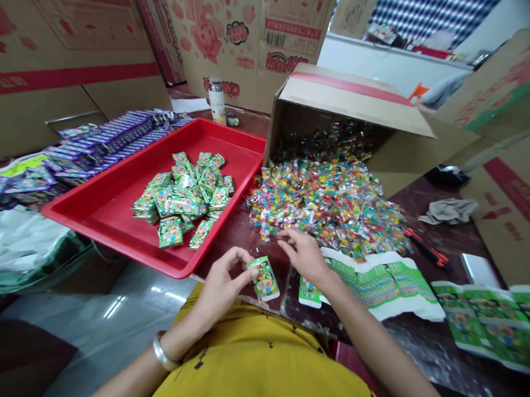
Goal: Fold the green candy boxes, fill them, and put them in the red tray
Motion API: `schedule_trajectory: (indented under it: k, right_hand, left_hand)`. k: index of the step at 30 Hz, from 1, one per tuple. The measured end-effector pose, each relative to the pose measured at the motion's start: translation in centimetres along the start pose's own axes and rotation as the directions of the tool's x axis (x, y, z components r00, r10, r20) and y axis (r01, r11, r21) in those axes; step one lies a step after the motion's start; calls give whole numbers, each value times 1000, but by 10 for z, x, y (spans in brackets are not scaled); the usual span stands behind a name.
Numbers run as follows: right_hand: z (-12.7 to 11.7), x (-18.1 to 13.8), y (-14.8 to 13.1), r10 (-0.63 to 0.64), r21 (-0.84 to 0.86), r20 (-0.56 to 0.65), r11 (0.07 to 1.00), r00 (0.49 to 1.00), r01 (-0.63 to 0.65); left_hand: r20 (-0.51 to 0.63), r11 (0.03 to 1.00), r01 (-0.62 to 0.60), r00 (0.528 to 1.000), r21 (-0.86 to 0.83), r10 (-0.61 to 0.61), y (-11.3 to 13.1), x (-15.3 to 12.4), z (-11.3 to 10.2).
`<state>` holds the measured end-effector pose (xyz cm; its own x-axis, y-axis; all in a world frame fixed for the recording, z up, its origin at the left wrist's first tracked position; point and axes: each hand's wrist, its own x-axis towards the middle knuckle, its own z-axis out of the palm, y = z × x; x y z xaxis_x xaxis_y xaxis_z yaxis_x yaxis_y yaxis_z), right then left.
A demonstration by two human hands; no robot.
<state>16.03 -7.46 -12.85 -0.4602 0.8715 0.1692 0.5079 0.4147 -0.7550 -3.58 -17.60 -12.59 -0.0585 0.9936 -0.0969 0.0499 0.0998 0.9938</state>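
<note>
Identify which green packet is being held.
The lone green packet pinched by the left hand, just off the near corner of the red tray. The rest lie heaped in the tray or flat beside the right hand.

Dark surface [404,203], carrying red tray [112,199], tipped cardboard box [351,91] spilling wrapped sweets [330,201], flat green cartons [384,284], orange cutter [426,250]

L hand [221,278] pinches green packet [265,278]; R hand [304,253] at candy pile [330,203].
</note>
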Motion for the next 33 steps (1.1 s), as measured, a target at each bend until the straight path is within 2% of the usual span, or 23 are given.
schedule_trajectory:
  k: [2, 4, 6, 8, 10, 12, 14, 16, 18, 21, 23, 26, 30, 33]
  right_hand:
    - [12, 21, 1, -79, -159, 29, 984, 996, 83]
    - [21, 40, 0, -97, -274, 137, 953, 986, 132]
    - [24, 52, -1, -76, -342, 213, 928, 974, 147]
    - [20, 57, 0, -71, -350, 191, 927, 979, 135]
    - [11, 56, 1, -80, -318, 73, 943, 994, 100]
    - [-4, 50, -3, -63, -218, -111, 975, 992, 38]
    - [-18, 42, -12, -19, -35, -287, 999, 958, 9]
    - [-30, 33, -28, 6, 111, -363, 993, 932, 37]
    - [-35, 26, -43, -29, 115, -349, 991, 937, 74]
    - [-35, 23, -58, -125, -44, -246, 992, 961, 118]
    - [-32, 23, -61, -167, -131, -167, 981, 972, 146]
    - [-29, 25, -60, -231, -184, -119, 961, 966, 207]
    - [-29, 19, -57, -282, -62, -121, 959, 952, 276]
    - [-23, 6, -49, -145, 179, -155, 969, 977, 172]
  left_hand:
    - [-97, 1000, -24, 995, 0, 23, 4, 1, -5]
    - [-153, 998, -9, 988, -59, 0, 13, 2, -9]
    - [-156, 990, 39, 986, -132, -60, 21, 3, -11]
    - [-110, 979, 92, 987, -184, -113, 24, 5, -14]
    - [-43, 971, 123, 990, -206, -135, 21, 7, -17]
    - [4, 979, 117, 993, -167, -118, 13, 10, -17]
    - [32, 990, 88, 996, -111, -85, 7, 12, -14]
    - [69, 992, 76, 995, -101, -69, 4, 14, -7]
    - [101, 989, 77, 993, -127, -65, 5, 15, 0]
    - [111, 992, 32, 994, -126, -18, 8, 14, 8]
    - [113, 992, -18, 993, -126, 32, 9, 15, 12]
    - [110, 993, -51, 992, -102, 62, 10, 17, 15]
    - [47, 991, -75, 996, -114, 81, 14, 23, 20]
    - [-24, 968, -112, 994, -223, 109, 17, 22, 24]
